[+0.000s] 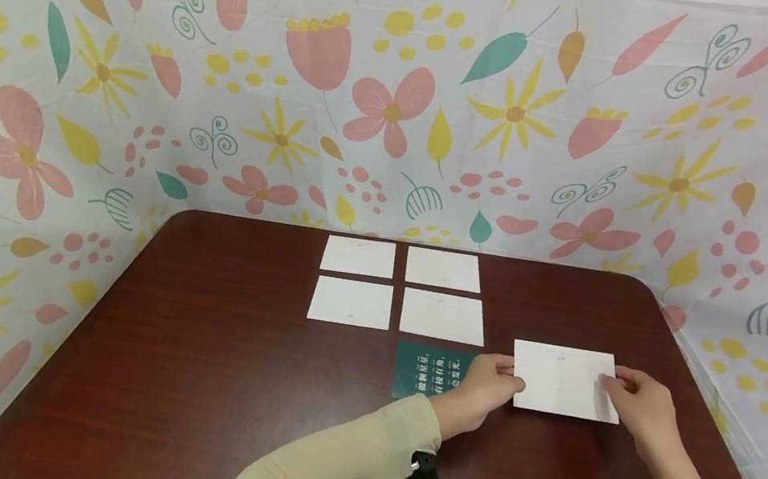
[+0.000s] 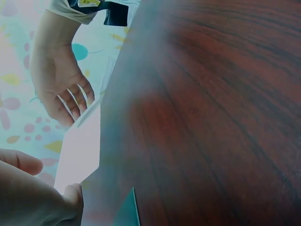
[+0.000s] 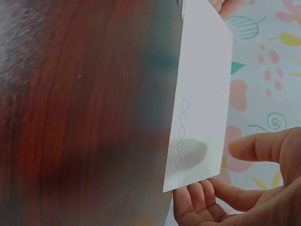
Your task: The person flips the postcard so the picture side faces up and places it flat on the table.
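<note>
A blank-looking white postcard (image 1: 563,388) with a faint small mark is held off the dark table between my hands. My left hand (image 1: 481,390) pinches its left edge. At the right edge is my right hand (image 1: 646,407), its fingers touching the card. In the right wrist view, the right thumb (image 3: 256,146) stands apart from the card (image 3: 202,84) and casts a shadow on it; a row of small printed circles runs along that face. A green card with white characters (image 1: 417,373) lies on the table, partly covered by my left hand.
Several white cards lie in two rows toward the back of the table, among them a near-left card (image 1: 350,302) and a near-right card (image 1: 443,316). The dark wooden table (image 1: 191,376) meets a flower-patterned cloth (image 1: 386,110) behind it and at both sides.
</note>
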Demonstrator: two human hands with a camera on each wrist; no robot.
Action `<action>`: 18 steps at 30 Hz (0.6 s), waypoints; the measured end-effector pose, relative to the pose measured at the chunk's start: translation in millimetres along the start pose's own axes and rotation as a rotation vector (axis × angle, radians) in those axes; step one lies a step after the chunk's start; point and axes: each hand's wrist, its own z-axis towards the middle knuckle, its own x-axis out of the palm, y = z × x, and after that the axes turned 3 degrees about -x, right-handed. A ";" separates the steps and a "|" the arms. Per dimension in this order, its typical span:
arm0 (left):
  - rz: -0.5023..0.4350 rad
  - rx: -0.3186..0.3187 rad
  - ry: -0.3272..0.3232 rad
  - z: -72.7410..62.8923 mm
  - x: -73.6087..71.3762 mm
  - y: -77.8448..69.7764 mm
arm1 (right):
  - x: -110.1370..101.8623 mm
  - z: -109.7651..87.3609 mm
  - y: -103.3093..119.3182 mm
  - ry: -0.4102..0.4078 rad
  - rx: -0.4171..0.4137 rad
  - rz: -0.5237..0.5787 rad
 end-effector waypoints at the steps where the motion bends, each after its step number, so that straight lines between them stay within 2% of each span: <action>1: -0.005 0.003 0.000 0.2 -1.0 -0.2 | 0.4 0.0 0.8 -0.010 0.000 0.005; 5: -0.025 0.012 0.018 0.4 -4.9 -2.3 | 0.0 -0.8 4.0 -0.031 0.009 0.037; 10: -0.020 0.024 0.031 1.5 -7.5 -4.7 | -2.9 -2.2 6.2 -0.038 0.027 0.144; 18: -0.035 0.039 0.001 1.2 -6.7 -8.1 | -7.3 -2.1 9.8 -0.097 0.031 0.286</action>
